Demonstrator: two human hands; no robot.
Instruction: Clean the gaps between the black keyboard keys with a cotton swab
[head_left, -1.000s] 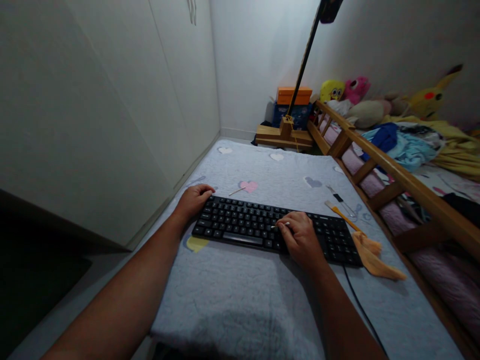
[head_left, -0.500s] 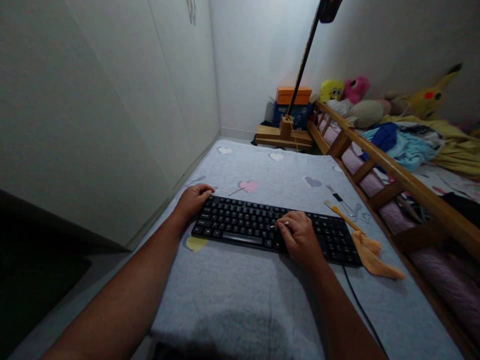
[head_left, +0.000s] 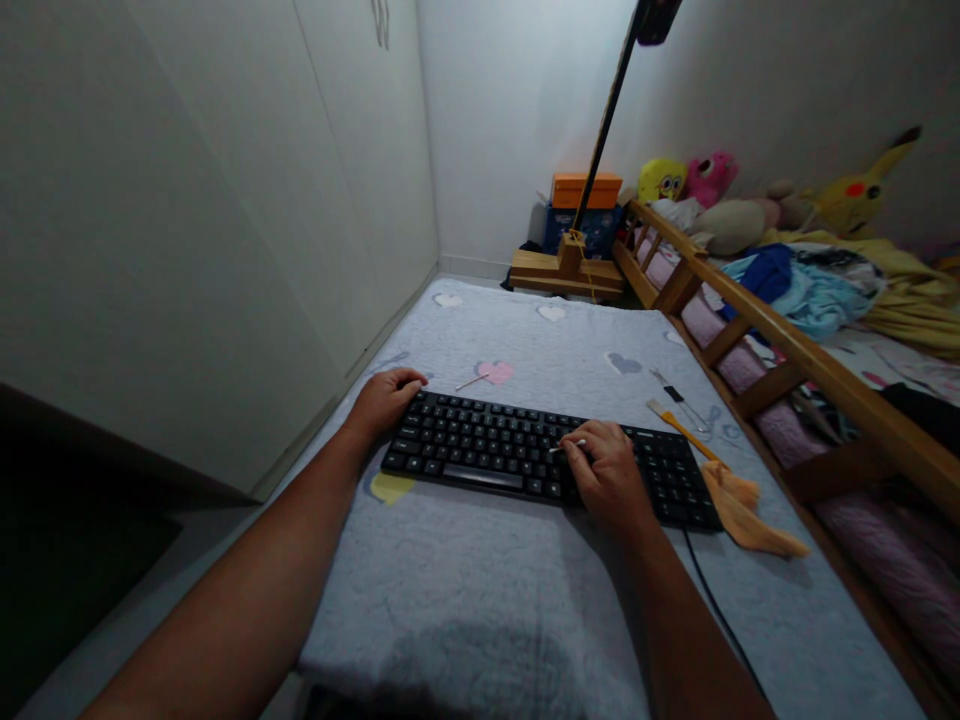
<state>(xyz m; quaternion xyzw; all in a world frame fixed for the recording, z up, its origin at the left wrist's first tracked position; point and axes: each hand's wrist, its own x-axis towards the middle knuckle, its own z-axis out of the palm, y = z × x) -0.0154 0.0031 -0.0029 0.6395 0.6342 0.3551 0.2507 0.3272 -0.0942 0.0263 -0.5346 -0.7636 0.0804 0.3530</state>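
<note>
A black keyboard lies across the pale blue heart-patterned cover. At its upper left corner, my left hand is closed on the keyboard's edge, thumb along the side. My right hand rests over the keys right of the middle, pinching a cotton swab between thumb and fingers. The swab's white tip touches or hovers just over the keys; I cannot tell which. Some keys are hidden under this hand. A second cotton swab lies on the cover just beyond the keyboard, by a pink heart.
Right of the keyboard lie an orange cloth, a yellow-handled brush and a metal tool with a black grip. The keyboard's cable runs toward me. A wooden bed rail borders the right, a white wardrobe the left.
My right hand has slid slightly to the right over the keys with the cotton swab. The left hand stays on the keyboard's corner.
</note>
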